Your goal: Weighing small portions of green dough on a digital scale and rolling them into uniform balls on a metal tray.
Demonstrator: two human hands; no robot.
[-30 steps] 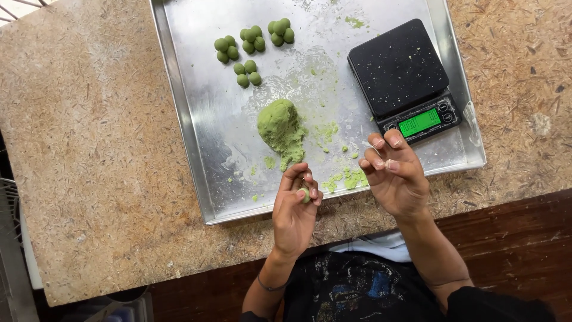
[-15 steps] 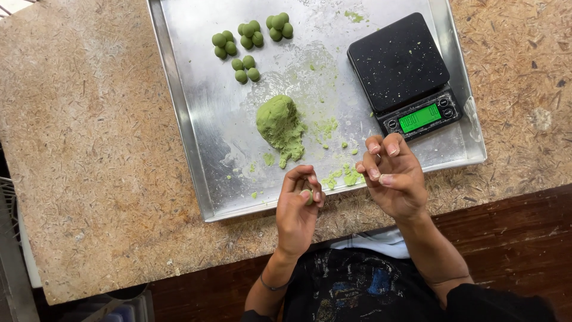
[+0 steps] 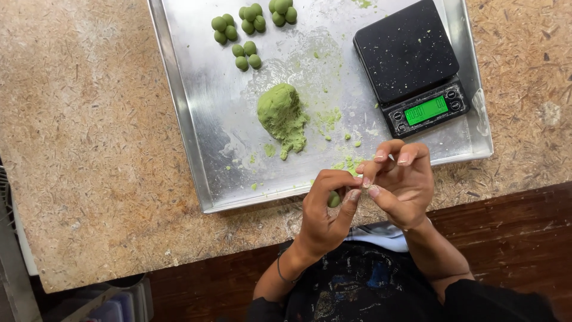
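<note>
Kitchen: baking tray (image 3: 179, 119); scale (image 3: 411, 65)

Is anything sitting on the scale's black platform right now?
No, the scale has a bare platform; the green dough lump lies beside it on the tray.

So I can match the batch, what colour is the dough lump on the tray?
Green, in the head view: dough lump on the tray.

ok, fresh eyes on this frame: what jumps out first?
The green dough lump mid-tray, with clusters of small green balls at the far edge of the metal tray. A black scale sits on the tray's right. Near the front edge, the left hand pinches a green piece, the right hand touching it.
</note>
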